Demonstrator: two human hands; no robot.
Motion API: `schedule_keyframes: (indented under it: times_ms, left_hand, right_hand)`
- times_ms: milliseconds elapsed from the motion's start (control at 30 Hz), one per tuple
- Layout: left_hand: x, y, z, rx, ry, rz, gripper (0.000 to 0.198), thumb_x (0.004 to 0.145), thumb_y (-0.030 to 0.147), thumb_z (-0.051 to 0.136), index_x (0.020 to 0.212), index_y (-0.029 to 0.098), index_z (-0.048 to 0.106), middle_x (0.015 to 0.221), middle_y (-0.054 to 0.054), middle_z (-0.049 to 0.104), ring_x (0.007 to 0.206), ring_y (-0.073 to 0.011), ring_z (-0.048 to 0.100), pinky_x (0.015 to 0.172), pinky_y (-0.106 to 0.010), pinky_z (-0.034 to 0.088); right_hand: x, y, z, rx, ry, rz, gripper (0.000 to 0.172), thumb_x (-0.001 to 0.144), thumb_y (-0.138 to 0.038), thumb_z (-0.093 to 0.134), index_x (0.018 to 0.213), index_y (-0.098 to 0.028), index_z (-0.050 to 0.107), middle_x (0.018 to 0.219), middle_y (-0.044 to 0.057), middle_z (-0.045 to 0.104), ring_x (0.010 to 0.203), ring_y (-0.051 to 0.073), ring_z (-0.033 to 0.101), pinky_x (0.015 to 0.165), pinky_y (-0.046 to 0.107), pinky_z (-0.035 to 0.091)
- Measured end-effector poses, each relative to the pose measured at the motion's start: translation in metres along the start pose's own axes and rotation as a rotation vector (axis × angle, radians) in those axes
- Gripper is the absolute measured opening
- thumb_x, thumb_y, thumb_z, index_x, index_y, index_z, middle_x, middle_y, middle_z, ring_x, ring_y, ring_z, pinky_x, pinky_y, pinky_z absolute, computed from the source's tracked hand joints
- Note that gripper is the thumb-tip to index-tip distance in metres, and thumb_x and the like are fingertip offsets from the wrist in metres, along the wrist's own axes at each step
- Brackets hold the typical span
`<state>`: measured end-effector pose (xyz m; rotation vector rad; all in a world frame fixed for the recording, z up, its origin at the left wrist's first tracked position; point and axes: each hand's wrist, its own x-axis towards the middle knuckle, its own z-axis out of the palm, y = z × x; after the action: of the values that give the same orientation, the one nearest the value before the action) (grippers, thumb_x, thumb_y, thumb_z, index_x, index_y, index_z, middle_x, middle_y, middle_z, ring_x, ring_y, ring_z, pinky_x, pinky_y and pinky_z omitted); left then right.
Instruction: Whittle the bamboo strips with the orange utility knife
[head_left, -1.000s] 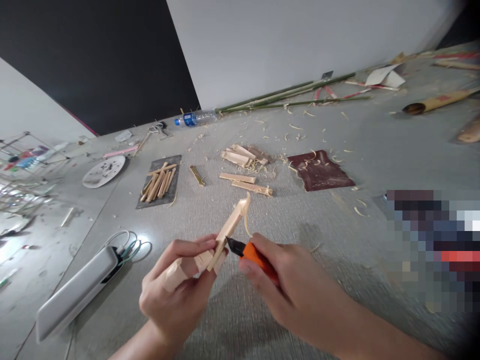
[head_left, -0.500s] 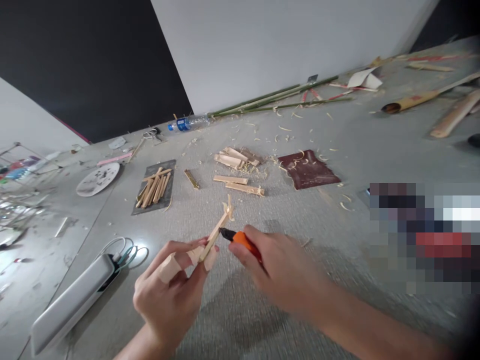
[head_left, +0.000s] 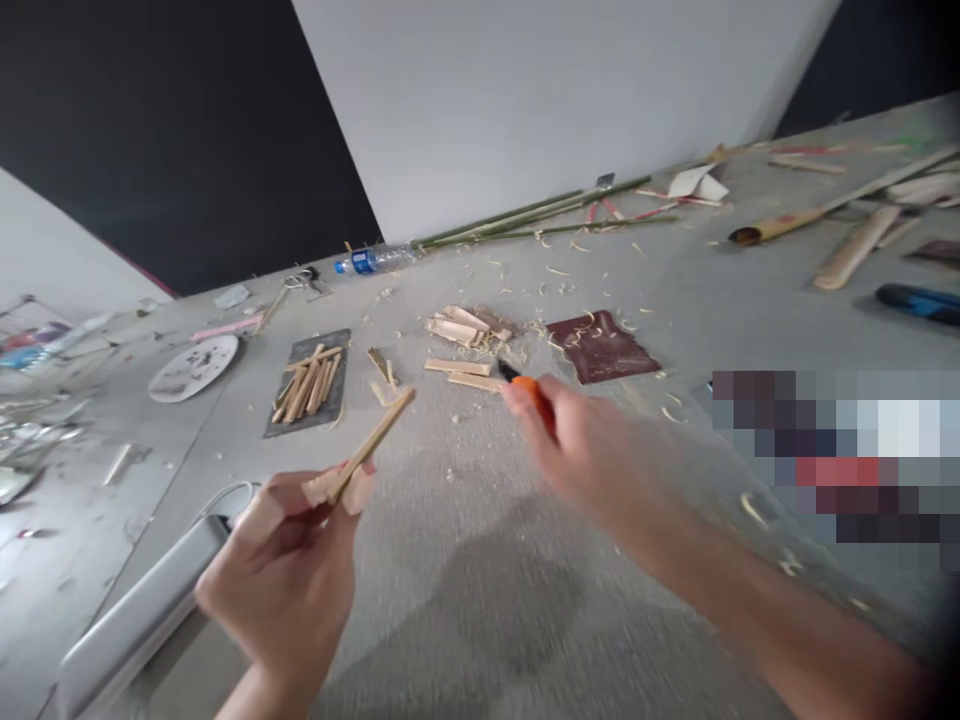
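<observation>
My left hand [head_left: 300, 560] pinches a slim bamboo stick [head_left: 382, 425] by its lower end, the far end pointing up and to the right. Tape or bandage wraps some of its fingertips. In my right hand [head_left: 581, 440] is a utility knife [head_left: 534, 398] with an orange handle and a dark tip, held apart from the stick. Its tip is close to two flat bamboo strips [head_left: 457, 368] on the grey surface. Behind them lies a small heap of pale bamboo pieces [head_left: 469, 326]. Several cut sticks [head_left: 309, 385] rest on a dark sheet [head_left: 289, 425] at the left.
A brown sandpaper sheet [head_left: 607, 350] lies right of the heap, with curled shavings around. A white power bank [head_left: 142, 625] stands at the lower left, a white plate [head_left: 196, 368] beyond it. Along the wall are a plastic bottle [head_left: 375, 261] and long green bamboo poles [head_left: 517, 216].
My hands have moved apart: the left toward the lower left with the stick, the right up and right with the knife. Curled slivers have left the stick's end; pale shavings now lie beyond it.
</observation>
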<state>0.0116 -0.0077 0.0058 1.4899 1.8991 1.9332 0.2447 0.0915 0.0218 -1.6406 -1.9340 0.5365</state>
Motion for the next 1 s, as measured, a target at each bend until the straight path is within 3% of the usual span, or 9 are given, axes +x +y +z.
schedule_keyframes:
  times_ms: [100, 200, 300, 367, 467, 600, 833, 1000]
  left_hand:
    - [0.007, -0.004, 0.007, -0.083, -0.069, -0.188, 0.017, 0.080, 0.026, 0.090, 0.083, 0.021, 0.074, 0.078, 0.002, 0.071, 0.071, -0.0133, 0.065, 0.059, -0.022, 0.050]
    - [0.012, -0.015, 0.014, -0.249, -0.186, -0.387, 0.016, 0.083, 0.029, 0.088, 0.084, 0.020, 0.075, 0.080, 0.000, 0.070, 0.080, -0.0141, 0.068, 0.065, -0.020, 0.054]
    - [0.015, -0.025, 0.021, -0.512, -0.277, -0.614, 0.017, 0.083, 0.027, 0.088, 0.083, 0.019, 0.074, 0.083, 0.002, 0.068, 0.084, -0.0104, 0.068, 0.082, -0.017, 0.057]
    - [0.015, -0.028, 0.024, -0.595, -0.296, -0.705, 0.019, 0.082, 0.026, 0.089, 0.083, 0.019, 0.072, 0.084, 0.003, 0.067, 0.082, -0.0079, 0.068, 0.085, -0.017, 0.058]
    - [0.013, -0.027, 0.027, -0.612, -0.324, -0.783, 0.023, 0.078, 0.026, 0.092, 0.083, 0.017, 0.072, 0.083, 0.003, 0.069, 0.077, -0.0072, 0.069, 0.078, -0.015, 0.059]
    - [0.012, -0.019, 0.029, -0.645, -0.375, -0.894, 0.029, 0.071, 0.026, 0.096, 0.082, 0.017, 0.071, 0.082, 0.002, 0.071, 0.080, -0.0103, 0.074, 0.074, -0.014, 0.059]
    - [0.013, -0.019, 0.031, -0.669, -0.386, -0.916, 0.026, 0.073, 0.022, 0.095, 0.084, 0.017, 0.071, 0.081, 0.003, 0.070, 0.076, -0.0066, 0.068, 0.076, -0.013, 0.057]
    - [0.013, -0.021, 0.030, -0.699, -0.424, -0.899, 0.027, 0.073, 0.018, 0.094, 0.086, 0.018, 0.071, 0.083, 0.003, 0.072, 0.079, -0.0075, 0.069, 0.078, -0.014, 0.056]
  right_hand:
    - [-0.001, 0.004, 0.000, 0.018, 0.007, 0.023, 0.049, 0.106, -0.063, 0.035, 0.079, -0.026, 0.050, 0.062, 0.004, 0.058, 0.055, 0.019, 0.049, 0.055, 0.034, 0.025]
    - [0.000, 0.015, 0.005, 0.060, -0.065, 0.033, 0.047, 0.104, -0.065, 0.041, 0.081, -0.026, 0.052, 0.062, 0.003, 0.058, 0.054, 0.019, 0.049, 0.055, 0.034, 0.028]
    - [-0.001, 0.024, 0.012, 0.270, -0.228, 0.108, 0.048, 0.100, -0.069, 0.049, 0.080, -0.025, 0.050, 0.063, -0.001, 0.051, 0.054, 0.016, 0.046, 0.053, 0.032, 0.029]
    - [-0.004, 0.026, 0.017, 0.489, -0.370, 0.204, 0.049, 0.098, -0.071, 0.054, 0.079, -0.025, 0.048, 0.065, -0.004, 0.046, 0.054, 0.013, 0.041, 0.052, 0.030, 0.029]
    - [-0.008, 0.023, 0.025, 0.711, -0.516, 0.301, 0.046, 0.097, -0.069, 0.056, 0.085, -0.025, 0.051, 0.070, -0.005, 0.046, 0.054, 0.011, 0.040, 0.050, 0.028, 0.034]
    - [-0.013, 0.014, 0.028, 0.902, -0.606, 0.373, 0.038, 0.095, -0.061, 0.062, 0.094, -0.023, 0.055, 0.073, -0.006, 0.047, 0.051, 0.008, 0.037, 0.048, 0.025, 0.034]
    - [-0.017, 0.015, 0.028, 1.089, -0.629, 0.454, 0.032, 0.094, -0.052, 0.071, 0.097, -0.022, 0.060, 0.068, -0.008, 0.049, 0.047, 0.005, 0.033, 0.045, 0.023, 0.028]
    - [-0.017, 0.019, 0.033, 1.074, -0.625, 0.479, 0.036, 0.092, -0.055, 0.073, 0.092, -0.022, 0.060, 0.068, -0.007, 0.050, 0.047, 0.005, 0.035, 0.045, 0.022, 0.028]
